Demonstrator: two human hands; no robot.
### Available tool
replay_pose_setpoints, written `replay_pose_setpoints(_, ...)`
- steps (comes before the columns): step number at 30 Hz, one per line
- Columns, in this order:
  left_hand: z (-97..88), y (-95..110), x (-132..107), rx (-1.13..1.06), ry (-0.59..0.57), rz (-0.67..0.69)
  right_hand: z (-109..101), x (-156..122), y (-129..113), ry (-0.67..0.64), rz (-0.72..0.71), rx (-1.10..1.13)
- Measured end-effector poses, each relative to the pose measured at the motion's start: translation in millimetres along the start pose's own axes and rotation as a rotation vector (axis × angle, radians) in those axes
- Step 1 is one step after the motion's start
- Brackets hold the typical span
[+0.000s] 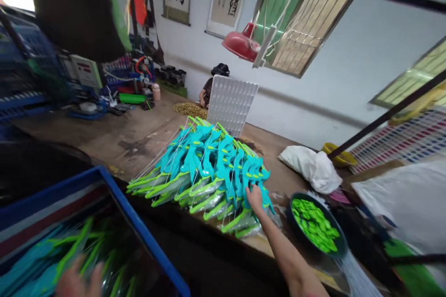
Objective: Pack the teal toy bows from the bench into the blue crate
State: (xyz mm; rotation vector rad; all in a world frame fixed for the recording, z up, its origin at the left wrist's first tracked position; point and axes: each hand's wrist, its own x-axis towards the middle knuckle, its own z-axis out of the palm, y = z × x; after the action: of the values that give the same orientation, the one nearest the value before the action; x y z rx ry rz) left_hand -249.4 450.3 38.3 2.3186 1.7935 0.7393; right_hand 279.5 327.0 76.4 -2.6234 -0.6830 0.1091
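Note:
A stack of turquoise toy crossbows (207,160) with lime-green bow arms and white strings lies on the table in overlapping rows. At the stack's right side, my right hand (255,196) has its fingers curled on the turquoise body of one crossbow; the fingertips are partly hidden. In the lower left corner my left hand (78,280) is blurred and cut off by the frame edge, its fingers apart. It is over a blue-rimmed crate (137,222), close to more turquoise and green crossbows (35,260) inside.
A dark basin (343,246) of lime-green parts stands right of my forearm. White sacks (311,167) lie beyond it. Across the table (139,132), a person (208,90) sits behind an upright grey-white tray (232,102), beside a heap of small brownish pieces (190,110). A red lamp (240,44) hangs overhead.

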Motion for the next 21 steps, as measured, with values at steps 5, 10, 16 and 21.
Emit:
replay_pose_setpoints(5, 42.9, 227, 75, -0.499, -0.200, 0.389, 28, 36, 13, -0.230, 0.052, -0.092)
replay_pose_setpoints(10, 95.8, 396, 146, -0.270, -0.463, 0.267, 34, 44, 21, -0.339, -0.058, -0.122)
replay_pose_setpoints(16, 111.6, 430, 175, -0.308, -0.462, 0.041, 42, 40, 40, -0.355, -0.113, -0.079)
replay_pose_setpoints(21, 55.0, 405, 188, -0.465, -0.428, 0.084, 45, 37, 43, -0.370, -0.132, -0.037)
